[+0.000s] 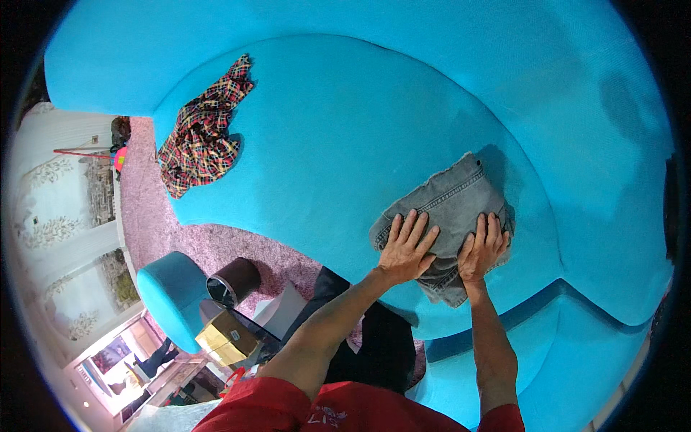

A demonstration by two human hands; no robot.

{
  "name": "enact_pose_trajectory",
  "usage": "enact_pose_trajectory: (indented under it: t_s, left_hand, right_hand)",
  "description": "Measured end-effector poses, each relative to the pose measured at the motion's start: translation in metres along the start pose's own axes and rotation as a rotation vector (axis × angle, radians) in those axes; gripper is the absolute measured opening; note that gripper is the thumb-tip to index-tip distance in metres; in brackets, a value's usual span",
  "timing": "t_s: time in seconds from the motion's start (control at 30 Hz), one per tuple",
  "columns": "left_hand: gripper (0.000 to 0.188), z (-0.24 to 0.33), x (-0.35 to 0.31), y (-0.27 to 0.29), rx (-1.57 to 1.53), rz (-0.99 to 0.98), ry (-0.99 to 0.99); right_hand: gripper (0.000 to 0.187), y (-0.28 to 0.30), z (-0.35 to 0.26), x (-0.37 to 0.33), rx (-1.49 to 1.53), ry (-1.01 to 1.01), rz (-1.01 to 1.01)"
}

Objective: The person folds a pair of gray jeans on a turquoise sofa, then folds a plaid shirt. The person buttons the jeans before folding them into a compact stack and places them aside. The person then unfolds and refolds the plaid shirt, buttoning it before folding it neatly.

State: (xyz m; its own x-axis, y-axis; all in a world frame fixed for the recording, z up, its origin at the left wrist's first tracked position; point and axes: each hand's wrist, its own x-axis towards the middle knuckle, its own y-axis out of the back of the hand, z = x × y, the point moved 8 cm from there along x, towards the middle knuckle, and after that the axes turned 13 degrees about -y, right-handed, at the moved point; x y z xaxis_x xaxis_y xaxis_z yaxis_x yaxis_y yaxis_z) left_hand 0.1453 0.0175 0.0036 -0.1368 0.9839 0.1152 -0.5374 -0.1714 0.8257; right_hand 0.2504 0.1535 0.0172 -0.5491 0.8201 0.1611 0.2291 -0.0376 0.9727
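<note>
A folded grey denim garment lies on the seat of the blue sofa, to the right of the middle. Its stitched seam runs along the far edge. My left hand rests flat on the garment's left part, fingers spread. On the right part my right hand also lies flat, with its fingers stretched out and pointing away from me. Neither hand grips the cloth. Whether the garment is trousers or a jacket, I cannot tell. A crumpled plaid cloth in red, black and yellow lies at the seat's far left.
The sofa's backrest curves round the far and right sides. On the pink carpet at the left stand a round blue stool, a dark waste bin and a cardboard box. A patterned wall lies beyond.
</note>
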Motion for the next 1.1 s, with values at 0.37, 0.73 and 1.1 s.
enact_pose_trajectory:
  t_s: [0.37, 0.73, 1.1]
  left_hand:
    - [0.09, 0.003, -0.002, -0.003, 0.037, -0.011, -0.001]
    - [0.09, -0.002, -0.005, -0.003, -0.064, 0.086, 0.026]
    - [0.081, 0.008, -0.008, 0.011, -0.088, 0.143, 0.055]
  right_hand:
    - [0.041, 0.031, -0.006, 0.011, 0.19, 0.095, 0.034]
    - [0.049, -0.032, -0.053, 0.056, 0.01, 0.224, -0.1]
    - [0.052, -0.006, -0.018, -0.028, 0.028, 0.214, -0.065]
